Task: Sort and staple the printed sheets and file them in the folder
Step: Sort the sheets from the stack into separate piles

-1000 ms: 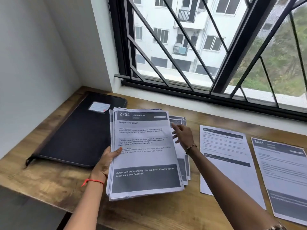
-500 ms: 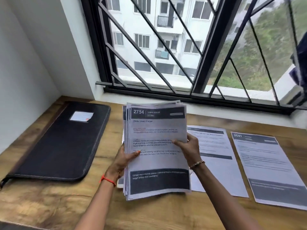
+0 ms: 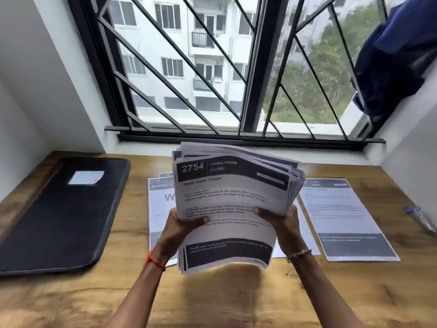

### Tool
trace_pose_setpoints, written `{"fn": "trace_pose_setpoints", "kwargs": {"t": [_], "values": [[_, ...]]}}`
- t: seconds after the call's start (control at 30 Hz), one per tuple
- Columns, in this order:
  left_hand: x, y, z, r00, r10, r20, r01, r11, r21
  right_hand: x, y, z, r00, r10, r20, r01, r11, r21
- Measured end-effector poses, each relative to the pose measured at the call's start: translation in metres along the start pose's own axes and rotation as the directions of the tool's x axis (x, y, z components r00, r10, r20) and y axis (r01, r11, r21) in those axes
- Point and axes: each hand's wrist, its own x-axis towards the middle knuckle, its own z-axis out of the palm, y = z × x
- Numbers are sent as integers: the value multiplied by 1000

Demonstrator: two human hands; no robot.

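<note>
A thick stack of printed sheets (image 3: 231,200), topped by a page headed "2754 Living Room, Deep Clean Carpet", is held up above the wooden table. My left hand (image 3: 181,227) grips its left edge, thumb on the top page. My right hand (image 3: 281,221) grips the right edge the same way. The sheets fan apart at their upper right corner. A closed black zip folder (image 3: 59,216) with a small white label lies flat at the left. Under the stack lies a "Balcony" sheet (image 3: 160,204); another printed sheet (image 3: 343,216) lies to the right.
The wooden table (image 3: 224,297) runs along a barred window (image 3: 212,74). A blue pen (image 3: 419,217) lies at the far right edge. White walls close both sides. Dark blue cloth (image 3: 397,55) hangs at the upper right over the sill.
The stack, one second ago resting on the table in my left hand alone, is now lifted and tilted up in both hands. My right hand moved onto its right edge. The view shifted right.
</note>
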Motion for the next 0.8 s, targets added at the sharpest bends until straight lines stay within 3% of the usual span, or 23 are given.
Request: {"fn": "trace_pose_setpoints", "kwargs": {"t": [0.23,0.43,0.57,0.8], "values": [[-33,0,35,999,52,-13,-52,998,-47,-26,-24,-37,990,-127,59,127,992,3],[-63,-25,55,999,-46,-17,47,997,59,-55,-4,-75,998,27,60,-13,973,-229],[-73,-28,61,999,-22,-50,26,997,72,-65,6,-80,996,88,16,-83,972,-220],[-77,-30,64,995,-13,-96,18,998,59,-72,0,-66,988,-104,-114,76,970,-231]]}}
